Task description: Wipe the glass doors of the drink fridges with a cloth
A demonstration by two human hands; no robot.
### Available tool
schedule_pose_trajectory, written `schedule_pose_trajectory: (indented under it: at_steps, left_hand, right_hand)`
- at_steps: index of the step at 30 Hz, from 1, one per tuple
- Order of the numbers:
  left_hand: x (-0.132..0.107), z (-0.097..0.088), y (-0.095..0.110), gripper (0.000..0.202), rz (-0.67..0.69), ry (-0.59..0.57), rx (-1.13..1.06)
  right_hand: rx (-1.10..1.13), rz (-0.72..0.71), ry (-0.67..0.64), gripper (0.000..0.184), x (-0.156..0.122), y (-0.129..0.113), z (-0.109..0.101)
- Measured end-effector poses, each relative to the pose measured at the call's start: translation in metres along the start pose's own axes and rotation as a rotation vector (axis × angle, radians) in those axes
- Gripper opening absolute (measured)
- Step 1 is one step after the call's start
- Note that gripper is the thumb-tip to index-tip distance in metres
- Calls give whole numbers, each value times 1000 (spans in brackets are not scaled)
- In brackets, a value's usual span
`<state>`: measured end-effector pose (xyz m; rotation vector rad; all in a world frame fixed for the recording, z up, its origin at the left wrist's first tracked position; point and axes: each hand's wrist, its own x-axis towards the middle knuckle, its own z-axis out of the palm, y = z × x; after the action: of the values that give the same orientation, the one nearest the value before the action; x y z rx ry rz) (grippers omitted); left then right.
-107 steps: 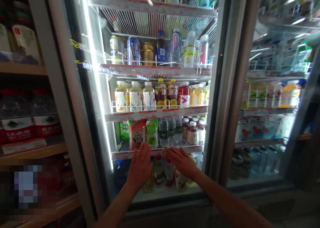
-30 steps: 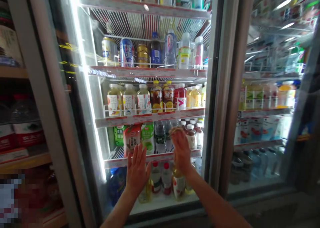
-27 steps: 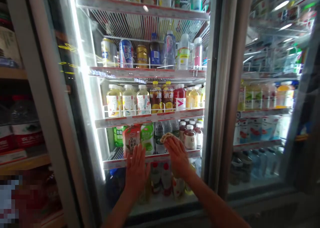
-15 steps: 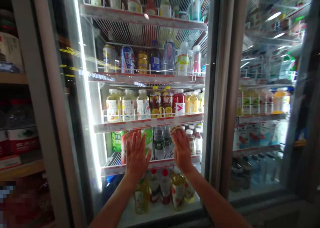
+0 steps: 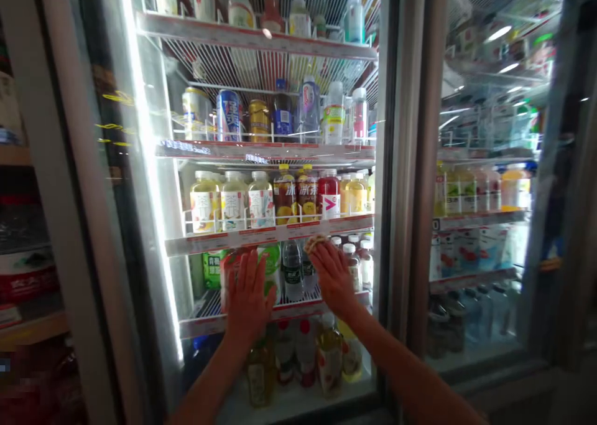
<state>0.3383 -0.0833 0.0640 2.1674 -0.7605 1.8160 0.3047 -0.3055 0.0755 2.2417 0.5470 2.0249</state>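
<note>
Flat against the glass door (image 5: pixel 289 123) of a lit drinks fridge, my left hand (image 5: pixel 247 291) has its fingers stretched out and holds nothing. Beyond the glass at that spot are a red pack and a green one. My right hand (image 5: pixel 332 274) presses a small, light-coloured cloth (image 5: pixel 314 243) to the same glass, just below the front edge of a shelf (image 5: pixel 270 233). Most of the cloth is hidden under the fingers; its edge shows past the fingertips. Behind that hand, inside the fridge, stand clear water bottles (image 5: pixel 293 269) and small white-capped bottles (image 5: pixel 353 263).
To the right, a metal door frame (image 5: pixel 413 182) separates this door from a second glass-fronted fridge (image 5: pixel 482 201). Open shelving (image 5: pixel 28 244) with packaged drinks is at the left. A bright light strip (image 5: pixel 152 151) runs down the fridge's left side. Bottles stand on the fridge floor.
My right hand has slid slightly left with the cloth along the glass. My left hand stays flat on the door, and the whole view has shifted a little.
</note>
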Motion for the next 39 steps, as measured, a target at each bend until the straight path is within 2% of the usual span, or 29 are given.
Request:
schedule_pose_trajectory:
  at_steps: [2,5,7,9,12,14,16,19,21,23,26,28,29,30,33,35,37,39]
  left_hand:
    - [0,-1,-1,71,14,5,-2]
    - [1,-5,-1,70,38,6,-15]
    - [3,-8,-1,70,41,12,-26]
    - [7,-9,-2,70,51,27,-36]
    - [19,-7,-6,70,76,68,-27]
    - [28,-4,-10,70,61,88,-11]
    - [36,-3,-14,70,43,95,-3]
    - [41,-2,-16,70,42,100,-9]
    - [41,-2,-15,70,40,107,-10]
    - [40,-1,-15,70,35,108,-6]
    - [40,-2,-16,71,49,106,8]
    - [40,-5,-20,70,68,96,14]
    - [40,-6,-21,70,80,88,12]
    - [39,-7,-23,70,90,77,9]
    - [38,-8,-25,69,99,54,0]
    - [37,-7,-25,69,90,60,2]
    - [36,-5,-23,69,81,77,7]
    - [35,-3,-23,68,74,90,9]
  right_hand:
    - [-39,38,13,58,0,15,-5]
    - [-123,326,208,58,11,48,-11]
    - [-132,438,304,61,20,51,-9]
    - [-84,383,253,63,24,34,-4]
    - [7,92,35,63,17,1,2]
    - [20,-30,-52,61,12,-1,0]
    - [-27,36,-5,60,13,19,-7]
    - [-125,323,258,62,29,57,-13]
    - [-137,418,361,62,40,60,-11]
    - [-90,351,291,63,44,39,-3]
    - [-3,16,68,61,36,-4,7]
    - [15,-114,-7,57,30,-12,7]
    - [8,-97,-4,57,29,-7,5]
    - [-9,-21,27,57,31,3,2]
    - [-90,326,241,59,45,41,-3]
    - [-114,450,346,59,55,48,-2]
    - [-78,391,287,60,59,31,3]
    - [-13,180,136,60,54,5,8]
